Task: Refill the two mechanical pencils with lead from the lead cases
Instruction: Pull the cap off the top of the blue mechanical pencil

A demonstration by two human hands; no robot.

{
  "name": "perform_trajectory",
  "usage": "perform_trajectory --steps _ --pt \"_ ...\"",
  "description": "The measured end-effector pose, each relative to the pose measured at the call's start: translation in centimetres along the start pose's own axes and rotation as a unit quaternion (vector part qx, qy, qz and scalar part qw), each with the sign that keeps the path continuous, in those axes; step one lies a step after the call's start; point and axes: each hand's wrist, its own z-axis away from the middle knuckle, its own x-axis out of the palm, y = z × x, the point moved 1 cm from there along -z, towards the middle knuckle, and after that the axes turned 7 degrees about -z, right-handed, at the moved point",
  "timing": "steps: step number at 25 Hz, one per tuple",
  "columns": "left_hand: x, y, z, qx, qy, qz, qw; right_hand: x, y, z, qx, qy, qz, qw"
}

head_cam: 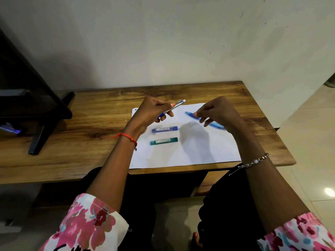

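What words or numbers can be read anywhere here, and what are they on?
Blue lead case: small print along its side, too small and blurred to read.
Green lead case: small print along its side, also unreadable.
Dark blue pencil and light blue pencil: no marking that can be read.

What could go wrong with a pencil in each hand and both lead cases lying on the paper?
Both hands are full: the left hand grips the dark blue pencil, the right hand pinches the light blue pencil, so opening the blue lead case or green lead case may cause a fumble or drop. Loose leads could roll off the white paper onto the wooden table, where they are likely harder to spot.
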Motion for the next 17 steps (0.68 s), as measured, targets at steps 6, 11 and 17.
perform_trajectory --steps 6,11,17 --pt "0.0 -0.3 -0.3 0.007 0.008 -0.013 1.000 0.7 0.3 -0.1 0.018 -0.065 0.161 0.985" --pt "0.1 -0.6 -0.6 0.013 0.012 -0.019 1.000 1.3 0.2 -0.2 0.015 -0.054 0.144 0.988" --pt "0.2 -0.7 -0.7 0.017 0.013 -0.026 0.999 1.8 0.2 -0.3 0.039 -0.049 0.171 0.983"
